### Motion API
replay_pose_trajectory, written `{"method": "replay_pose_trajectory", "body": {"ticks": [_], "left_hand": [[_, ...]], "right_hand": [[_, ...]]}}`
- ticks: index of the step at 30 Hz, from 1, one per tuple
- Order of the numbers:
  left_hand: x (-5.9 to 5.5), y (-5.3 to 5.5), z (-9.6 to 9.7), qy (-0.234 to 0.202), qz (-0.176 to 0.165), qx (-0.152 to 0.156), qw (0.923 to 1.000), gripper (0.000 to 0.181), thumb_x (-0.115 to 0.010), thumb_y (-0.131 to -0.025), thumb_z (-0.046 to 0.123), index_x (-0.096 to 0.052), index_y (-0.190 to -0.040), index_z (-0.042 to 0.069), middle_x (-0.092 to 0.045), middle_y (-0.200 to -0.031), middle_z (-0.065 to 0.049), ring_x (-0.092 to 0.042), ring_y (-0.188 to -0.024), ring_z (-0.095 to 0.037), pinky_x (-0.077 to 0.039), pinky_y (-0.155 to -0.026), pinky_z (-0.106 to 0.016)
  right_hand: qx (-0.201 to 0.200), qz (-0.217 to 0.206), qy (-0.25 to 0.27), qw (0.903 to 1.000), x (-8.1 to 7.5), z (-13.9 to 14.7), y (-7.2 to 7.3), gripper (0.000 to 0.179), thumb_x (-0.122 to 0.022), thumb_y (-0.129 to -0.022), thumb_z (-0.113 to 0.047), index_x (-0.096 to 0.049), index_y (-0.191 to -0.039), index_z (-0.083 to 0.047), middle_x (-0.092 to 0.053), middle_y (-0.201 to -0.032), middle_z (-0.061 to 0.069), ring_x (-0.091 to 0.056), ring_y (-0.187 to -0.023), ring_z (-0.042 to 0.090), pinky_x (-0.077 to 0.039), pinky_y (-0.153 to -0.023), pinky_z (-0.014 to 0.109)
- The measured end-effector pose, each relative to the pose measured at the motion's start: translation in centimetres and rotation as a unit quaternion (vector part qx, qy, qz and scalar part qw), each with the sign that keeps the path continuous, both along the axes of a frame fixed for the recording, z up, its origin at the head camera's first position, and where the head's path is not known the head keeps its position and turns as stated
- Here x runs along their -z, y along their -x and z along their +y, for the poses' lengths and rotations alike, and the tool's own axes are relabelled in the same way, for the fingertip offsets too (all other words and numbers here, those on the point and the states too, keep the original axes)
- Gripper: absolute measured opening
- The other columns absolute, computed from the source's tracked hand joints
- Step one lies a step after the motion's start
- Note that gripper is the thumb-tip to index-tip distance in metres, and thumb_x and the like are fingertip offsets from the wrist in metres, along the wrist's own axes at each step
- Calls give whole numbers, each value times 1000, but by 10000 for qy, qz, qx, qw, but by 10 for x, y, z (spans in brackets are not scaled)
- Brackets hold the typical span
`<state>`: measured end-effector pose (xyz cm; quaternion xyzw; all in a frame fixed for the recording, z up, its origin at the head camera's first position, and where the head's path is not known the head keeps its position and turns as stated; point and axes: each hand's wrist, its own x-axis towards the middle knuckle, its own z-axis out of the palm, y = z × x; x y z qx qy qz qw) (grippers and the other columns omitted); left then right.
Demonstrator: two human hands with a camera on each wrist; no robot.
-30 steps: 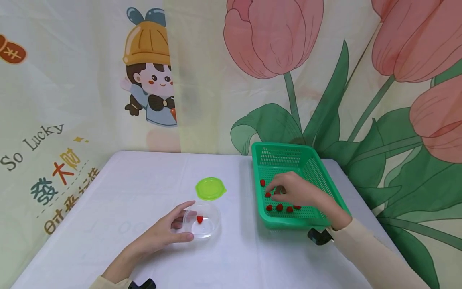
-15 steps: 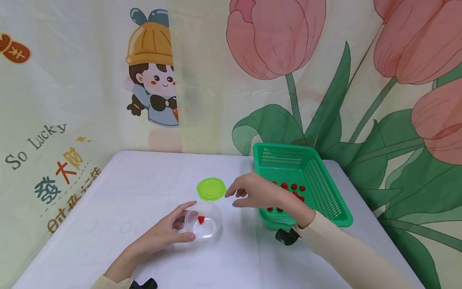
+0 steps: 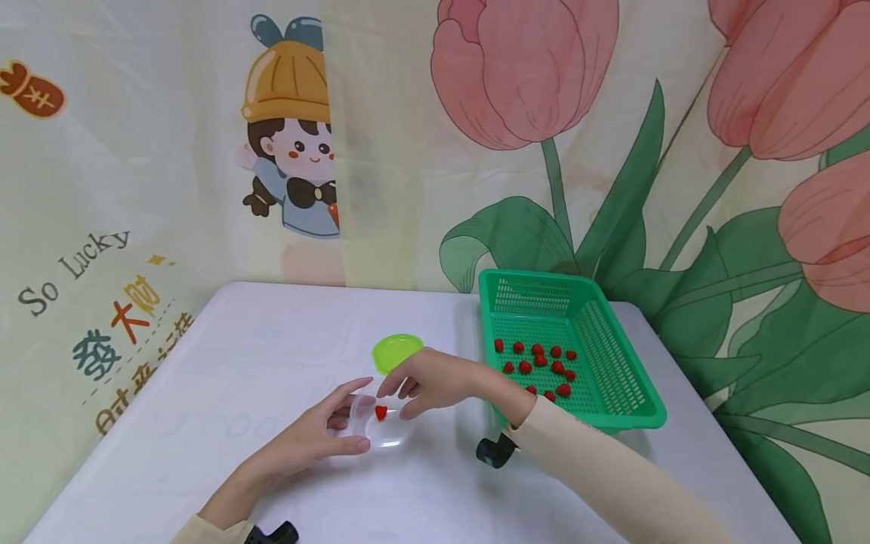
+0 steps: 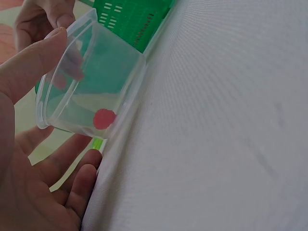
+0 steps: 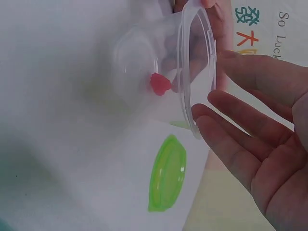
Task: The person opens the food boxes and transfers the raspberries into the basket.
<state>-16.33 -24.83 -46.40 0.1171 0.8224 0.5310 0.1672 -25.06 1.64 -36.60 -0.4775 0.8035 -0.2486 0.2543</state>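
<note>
A clear plastic tub (image 3: 390, 433) stands on the white table with one small raspberry (image 5: 160, 84) on its bottom. My left hand (image 3: 316, 432) holds the tub from the left, thumb on the near side and forefinger on the far side; the left wrist view shows its other fingers loosely bent below. Over the tub's right part reaches my right hand (image 3: 435, 381), its fingertips at the rim. In the right wrist view its thumb and fingers (image 5: 236, 139) are spread apart, and nothing shows between them. Several more raspberries (image 3: 557, 367) lie in the green basket (image 3: 621, 355).
Behind the tub lies a bright green lid (image 3: 394, 353), partly covered by the right hand in the head view. The basket stands on the right side of the table (image 3: 285, 325). A printed cloth (image 3: 381, 151) hangs behind the table.
My right hand has gone from inside the basket leftward to above the tub. More raspberries in the basket are uncovered. The left hand and the tub have stayed in place.
</note>
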Motion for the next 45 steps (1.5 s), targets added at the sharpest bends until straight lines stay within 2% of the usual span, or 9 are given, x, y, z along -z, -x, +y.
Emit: {"method": "replay_pose_trajectory", "body": {"ticks": [10, 15, 20, 29, 36, 40, 45], "left_hand": [[-2, -2, 0, -55, 130, 119, 9998, 93, -86, -91, 32, -30, -166, 32, -50, -157, -8, -54, -136, -29, -48, -109, -41], [-2, -2, -1, -44, 197, 120, 9997, 92, -86, -90, 33, -32, -165, 35, -51, -156, -4, -53, -138, -26, -45, -113, -40], [-2, -2, 0, -59, 187, 109, 9997, 92, -87, -90, 33, -32, -164, 35, -52, -156, -5, -53, -137, -27, -44, -113, -47], [-1, -1, 0, 1, 210, 130, 9997, 92, -87, -90, 33, -33, -164, 35, -57, -149, -8, -54, -135, -27, -44, -112, -45], [0, -1, 0, 17, 259, 155, 9995, 92, -87, -90, 33, -33, -164, 35, -59, -147, -6, -54, -135, -25, -46, -110, -36], [-1, -1, 0, 21, 299, 175, 9994, 92, -87, -90, 32, -33, -164, 34, -59, -146, -7, -54, -134, -25, -46, -110, -38], [-1, -1, 0, -8, 277, 191, 9994, 92, -86, -90, 30, -33, -164, 34, -60, -145, -7, -54, -134, -25, -44, -112, -43]], "right_hand": [[-161, 91, -253, 9995, 9, -20, 0, 43, -80, -95, -6, -72, -137, -10, -74, -131, 7, -73, -115, 17, -57, -96, 21], [-223, 176, -399, 9988, 11, -26, -1, 44, -80, -95, -7, -71, -138, -9, -74, -131, 7, -74, -115, 18, -57, -97, 22], [-176, 182, -526, 9983, 11, -30, -1, 43, -80, -95, -7, -72, -137, -10, -74, -132, 6, -74, -114, 20, -55, -93, 18], [-129, 260, -706, 9971, 15, -35, -2, 44, -81, -94, -8, -73, -137, -14, -77, -124, -1, -72, -111, 17, -54, -89, 15], [-52, 271, -789, 9965, 16, -37, -4, 44, -82, -93, -7, -74, -136, -15, -78, -120, -3, -71, -105, 11, -54, -86, 15], [-21, 189, -750, 9970, 16, -36, -4, 42, -81, -93, -4, -76, -133, -13, -78, -120, -1, -71, -103, 9, -54, -85, 14], [-86, 341, -773, 9964, 17, -37, -4, 41, -81, -93, -5, -76, -132, -14, -79, -118, -2, -70, -102, 8, -53, -85, 14]]}}
